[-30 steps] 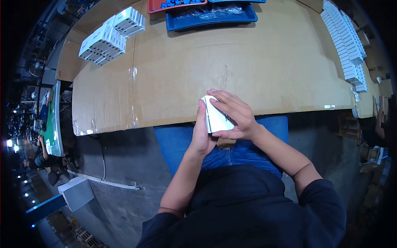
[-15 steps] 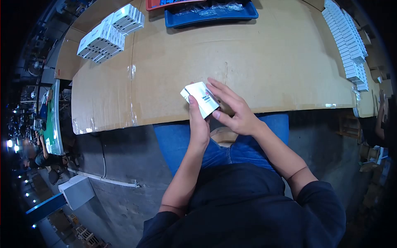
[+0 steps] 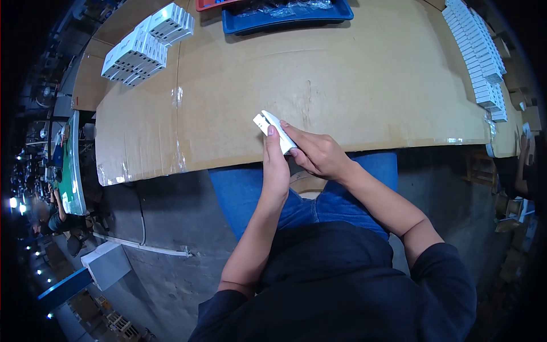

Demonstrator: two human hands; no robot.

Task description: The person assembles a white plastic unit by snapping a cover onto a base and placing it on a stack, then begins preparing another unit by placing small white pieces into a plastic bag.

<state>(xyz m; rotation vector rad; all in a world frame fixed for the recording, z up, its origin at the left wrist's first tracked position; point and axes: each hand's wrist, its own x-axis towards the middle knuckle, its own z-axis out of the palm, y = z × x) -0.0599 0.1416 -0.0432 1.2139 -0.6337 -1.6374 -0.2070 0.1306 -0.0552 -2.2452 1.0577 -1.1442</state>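
Observation:
A small white box is between my two hands, above the near edge of the table. It stands tilted, with a narrow side showing a few dark marks turned toward the upper left. My left hand is closed around its left side, thumb resting against it. On the other side my right hand presses its fingers and thumb to the box. The far ends of some fingers are hidden behind it.
Cardboard covers the table. Stacked white pieces stand at the back left, and a long row of white boxes lines the right edge. A blue tray with clear plastic sits at the back beside a red tray.
The white box has turned, so its broad printed face no longer shows. My right hand has closed in from loosely spread fingers to a grip on it.

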